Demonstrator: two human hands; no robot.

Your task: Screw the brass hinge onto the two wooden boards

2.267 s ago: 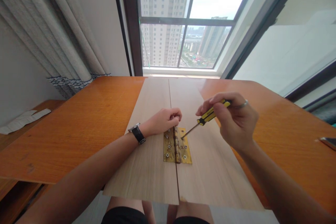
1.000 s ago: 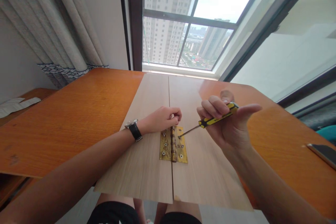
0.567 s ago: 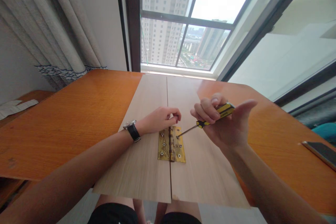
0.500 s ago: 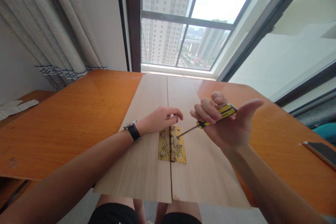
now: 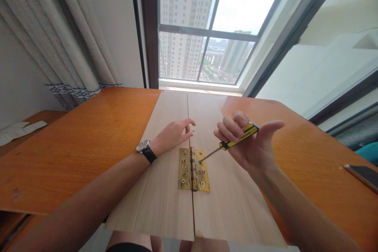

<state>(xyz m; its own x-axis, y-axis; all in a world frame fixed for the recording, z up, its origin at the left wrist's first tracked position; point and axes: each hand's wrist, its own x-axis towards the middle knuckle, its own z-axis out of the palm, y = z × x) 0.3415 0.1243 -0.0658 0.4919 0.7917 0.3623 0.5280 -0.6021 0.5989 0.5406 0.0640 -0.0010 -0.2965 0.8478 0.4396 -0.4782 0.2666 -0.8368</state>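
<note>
A brass hinge (image 5: 186, 181) lies open flat across the seam between two pale wood boards, with several cross-head screws in its leaves. My right hand (image 5: 251, 145) holds a yellow-and-black screwdriver (image 5: 246, 134) slantwise, fingers curled around the handle and thumb stretched away. The driver's tip meets a screw (image 5: 200, 162) in the right leaf. My left hand (image 5: 174, 136), wearing a wristwatch, rests just above the hinge at the left board. Between its thumb and fingers shows a small thin screw (image 5: 191, 132), seemingly pinched.
The left board (image 5: 150, 204) and right board (image 5: 236, 208) lie side by side on an orange wooden table (image 5: 88, 134), overhanging its front edge above my legs. A dark flat device (image 5: 363, 176) sits at the right edge. Beyond are a window (image 5: 206, 59) and a curtain (image 5: 59, 27).
My left hand has drawn slightly left and away from the hinge, uncovering its upper left corner and the small screw. The screwdriver's tip stays on the same screw. The view has tilted up slightly.
</note>
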